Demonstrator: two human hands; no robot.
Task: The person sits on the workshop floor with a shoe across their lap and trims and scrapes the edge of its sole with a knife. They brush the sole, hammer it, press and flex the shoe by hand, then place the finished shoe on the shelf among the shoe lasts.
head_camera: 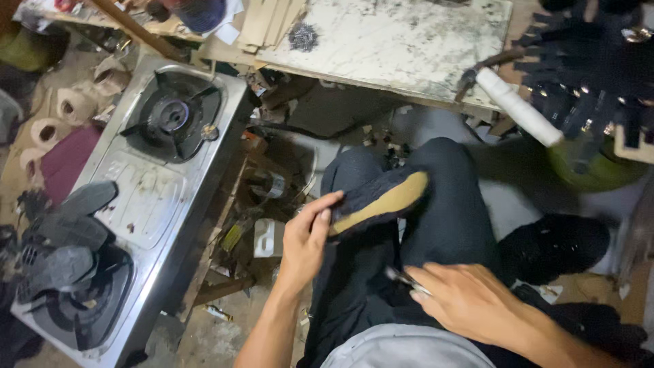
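Left hand [306,235]: curled around the heel end of a dark shoe upper [378,201], thumb on top, fingers underneath; firm hold. Upper rests sole-side up across the person's knees, its tan insole [381,204] facing the camera, toe pointing far right.

Right hand [470,300]: near right, lying on the thigh, fingers loosely folded over a small metal tool [402,278]; only the tip shows, so its kind cannot be told.

Gas stove [146,197]: left, steel, two burners. Far burner [170,116] shows a faint blue glow, probably lit. Grey shoe soles [65,238] lie stacked over the near burner.

Workbench [388,41]: far, stained top, with a white roll [518,105] and a heap of dark straps [593,75] at far right.

Floor [245,238]: scraps and clutter between stove and knees.

Risks, as judged:
- Upper held at one end only; it could pivot or slide off the knee if the tool presses on the toe.
- Pointed tool worked towards the left fingers could nick them.
- Soles could soften or scorch if the near burner is hot.
- Flame sits just beside loose scraps and cloth.
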